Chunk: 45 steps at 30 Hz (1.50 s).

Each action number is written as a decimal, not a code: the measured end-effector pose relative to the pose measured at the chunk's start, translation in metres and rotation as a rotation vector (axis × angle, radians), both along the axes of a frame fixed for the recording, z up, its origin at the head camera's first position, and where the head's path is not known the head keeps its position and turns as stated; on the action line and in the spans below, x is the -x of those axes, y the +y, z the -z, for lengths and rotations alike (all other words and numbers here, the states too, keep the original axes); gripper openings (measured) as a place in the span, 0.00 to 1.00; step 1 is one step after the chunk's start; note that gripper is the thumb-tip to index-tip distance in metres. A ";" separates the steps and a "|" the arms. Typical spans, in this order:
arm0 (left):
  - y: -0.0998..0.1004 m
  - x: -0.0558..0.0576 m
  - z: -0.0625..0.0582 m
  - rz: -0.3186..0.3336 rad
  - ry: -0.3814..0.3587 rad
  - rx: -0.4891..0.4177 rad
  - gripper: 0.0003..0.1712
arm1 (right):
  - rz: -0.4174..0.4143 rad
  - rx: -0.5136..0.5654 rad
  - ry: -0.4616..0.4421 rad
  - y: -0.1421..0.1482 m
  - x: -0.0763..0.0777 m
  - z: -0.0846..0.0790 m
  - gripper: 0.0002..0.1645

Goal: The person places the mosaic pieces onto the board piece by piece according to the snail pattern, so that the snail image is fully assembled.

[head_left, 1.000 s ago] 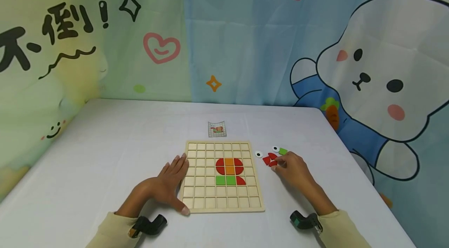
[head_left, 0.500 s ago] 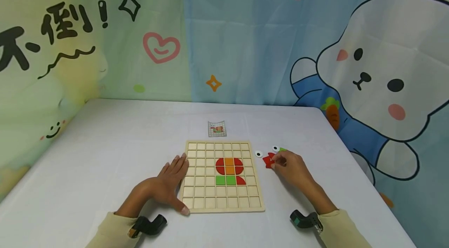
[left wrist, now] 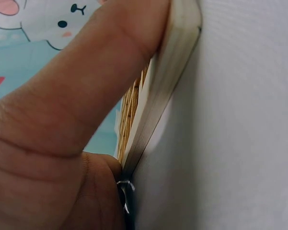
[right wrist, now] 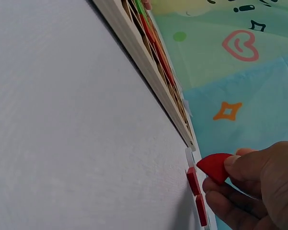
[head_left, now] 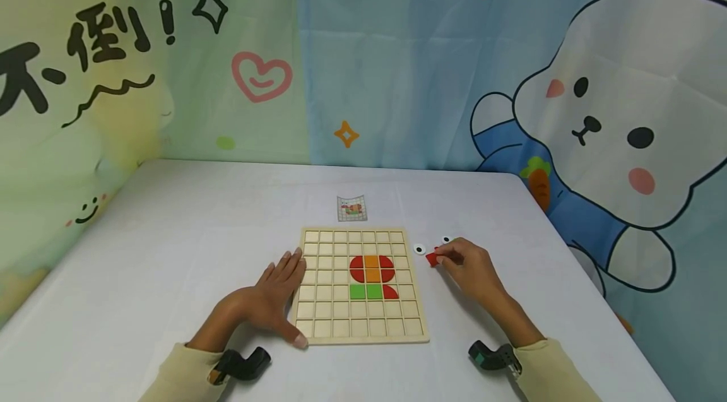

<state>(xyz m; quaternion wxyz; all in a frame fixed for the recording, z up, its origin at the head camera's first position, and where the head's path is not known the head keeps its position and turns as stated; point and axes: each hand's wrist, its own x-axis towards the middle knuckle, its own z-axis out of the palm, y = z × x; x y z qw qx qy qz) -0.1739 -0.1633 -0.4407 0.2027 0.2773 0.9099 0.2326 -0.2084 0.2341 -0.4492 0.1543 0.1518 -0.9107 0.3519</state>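
The grid board (head_left: 341, 310) looks wooden, the backdrop (head_left: 386, 74) creased cloth.

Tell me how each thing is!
Wooden grid board: flat, partly filled
Left grip: straight-fingered, touching the board
Right grip: pinching the red quarter-circle piece
Other red pieces: five in the board, others loose
Green squares: in place
Orange squares: in place
Eye discs: loose, off the board
Picture card: lying picture up

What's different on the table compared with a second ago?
The right hand has shifted slightly away from the person and now pinches a red piece, raised off the table. The left hand stays at the left edge of the wooden board; the board, its coloured pieces and the small picture card look unchanged.
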 end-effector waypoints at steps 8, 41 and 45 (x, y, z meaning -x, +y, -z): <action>0.002 -0.002 -0.007 -0.014 0.012 0.025 0.81 | -0.058 0.041 0.017 -0.007 0.001 0.001 0.14; 0.001 -0.001 -0.004 -0.010 0.018 0.025 0.81 | -0.229 0.144 -0.108 -0.085 -0.010 -0.011 0.14; 0.001 -0.001 -0.004 -0.011 0.017 0.029 0.81 | -0.252 0.144 -0.126 -0.094 -0.010 -0.012 0.12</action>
